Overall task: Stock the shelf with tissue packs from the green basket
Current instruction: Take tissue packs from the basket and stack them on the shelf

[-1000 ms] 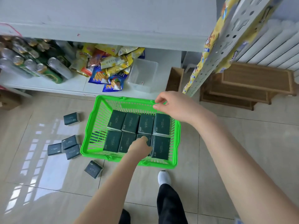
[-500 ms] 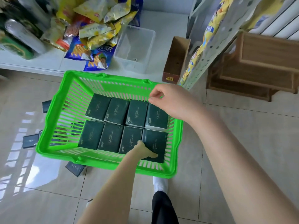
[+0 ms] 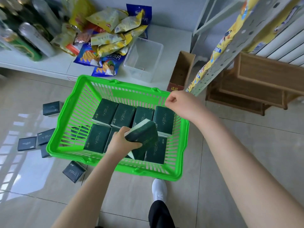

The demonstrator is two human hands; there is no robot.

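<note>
Head view, one moment logged. The left hand (image 3: 122, 142) reaches down into the green basket (image 3: 115, 167), with the forearm running up from the lower edge of the view and the wrist bent downward. Its fingers and thumb curl round one tissue pack (image 3: 144, 134), gripping it at its left end. The pack is tilted, shows a pale side edge, and sits raised above the near row. I see the other packs (image 3: 105, 111) lying flat in two rows on the basket floor (dark green wrappers, lettering too small to read).

The right hand (image 3: 182, 104) is at the basket's far right corner, its arm stretched in from the right and its fingers curled into a fist just beside the rim. I cannot tell whether it grips the rim or holds nothing.

The basket sits on the tiled floor in front of the low shelf (image 3: 49, 65), which carries snack bags (image 3: 107, 38) and a clear tub (image 3: 144, 60). Loose packs (image 3: 27, 143) lie on the floor left of the basket.
</note>
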